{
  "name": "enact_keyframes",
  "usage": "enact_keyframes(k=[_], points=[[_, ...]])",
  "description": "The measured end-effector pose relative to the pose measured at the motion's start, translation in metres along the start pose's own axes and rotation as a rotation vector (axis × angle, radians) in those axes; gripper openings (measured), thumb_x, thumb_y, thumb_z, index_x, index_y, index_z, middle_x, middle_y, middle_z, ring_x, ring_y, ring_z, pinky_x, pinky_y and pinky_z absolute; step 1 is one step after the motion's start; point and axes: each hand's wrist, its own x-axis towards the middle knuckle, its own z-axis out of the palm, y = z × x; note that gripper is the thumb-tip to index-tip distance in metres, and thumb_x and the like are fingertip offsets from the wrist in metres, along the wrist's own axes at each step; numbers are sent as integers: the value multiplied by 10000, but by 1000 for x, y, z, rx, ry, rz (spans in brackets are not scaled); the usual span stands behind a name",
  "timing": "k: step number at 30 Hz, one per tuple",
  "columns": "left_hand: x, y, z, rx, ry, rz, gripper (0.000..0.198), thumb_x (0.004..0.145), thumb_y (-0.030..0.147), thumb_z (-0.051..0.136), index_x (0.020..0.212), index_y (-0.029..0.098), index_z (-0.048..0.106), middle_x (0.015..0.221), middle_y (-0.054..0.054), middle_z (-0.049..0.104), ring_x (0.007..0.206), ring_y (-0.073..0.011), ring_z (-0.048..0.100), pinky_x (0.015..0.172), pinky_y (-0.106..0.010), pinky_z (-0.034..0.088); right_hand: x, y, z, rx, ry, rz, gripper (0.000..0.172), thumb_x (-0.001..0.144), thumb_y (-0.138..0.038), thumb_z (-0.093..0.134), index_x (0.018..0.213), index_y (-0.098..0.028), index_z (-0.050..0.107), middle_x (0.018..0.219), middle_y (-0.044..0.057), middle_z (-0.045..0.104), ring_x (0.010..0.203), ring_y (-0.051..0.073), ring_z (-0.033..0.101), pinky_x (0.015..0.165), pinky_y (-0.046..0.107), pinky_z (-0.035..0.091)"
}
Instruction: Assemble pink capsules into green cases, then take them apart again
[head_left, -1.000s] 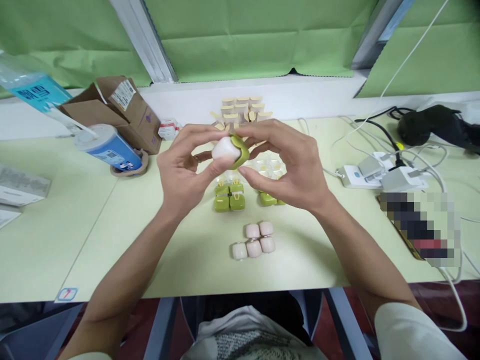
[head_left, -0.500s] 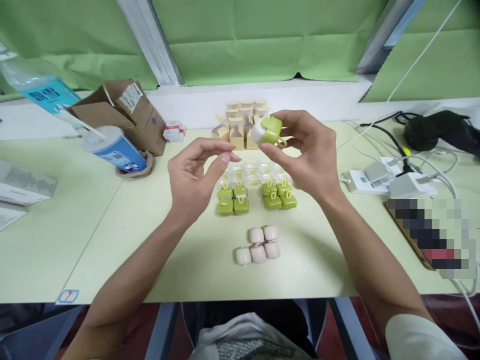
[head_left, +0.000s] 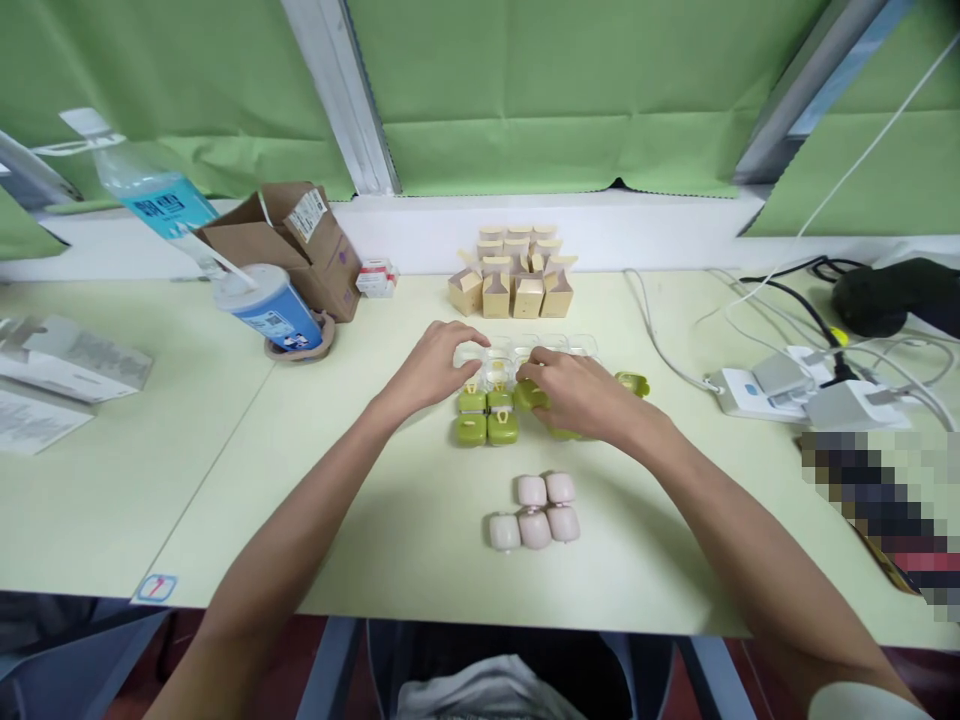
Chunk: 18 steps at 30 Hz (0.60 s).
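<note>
My left hand [head_left: 439, 365] is open, its thumb and fingers apart, at the left end of the clear plastic tray [head_left: 499, 372]. Palm down, my right hand [head_left: 574, 395] has its fingers bent around a small glossy green case [head_left: 529, 396] beside the tray. The hand covers most of the right-hand group of green cases. A separate green piece [head_left: 634, 383] shows past its far side. To the left stands a group of green cases with pale yellow loops [head_left: 487, 415]. Nearer to me lie several pale pink and whitish rounded pieces [head_left: 534, 528].
Small open yellow boxes [head_left: 514, 285] stand at the back by the wall. On the left are a brown carton [head_left: 319, 260], a blue cup with a straw [head_left: 274, 310], a bottle [head_left: 161, 195] and white boxes [head_left: 71, 370]. Power strips and cables [head_left: 757, 392] lie on the right.
Both hands have come down to the table. The white piece with the green cap is no longer seen raised in my right hand. A green piece now lies right of that hand. The view has shifted.
</note>
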Motion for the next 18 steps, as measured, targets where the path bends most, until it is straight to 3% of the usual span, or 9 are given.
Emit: enact_keyframes(k=[4,8,18], points=[[2,-17,13,87,-74,53,289,984,223,630,1235,219,774,1314,-62,782,1309,-313,624,1159,-499,512,-1,1,1,-29,-46,8,312,893,-93,673,1189,-155,749,1243,152,720,970,285,722,639,354,324],[3,-17,15,110,-93,81,302,996,244,611,1249,216,773,1315,-62,781,1293,-310,634,1160,-499,511,2,2,6,-44,-41,-17,245,902,-88,673,1126,-142,754,1197,159,749,1055,315,716,673,361,361],[1,-12,19,125,-235,107,391,1007,219,512,1313,214,757,1422,-52,757,1374,-296,633,1228,-494,493,5,-1,9,-56,-95,-45,259,975,-131,666,1212,-115,769,1226,169,765,1131,323,722,728,358,400]])
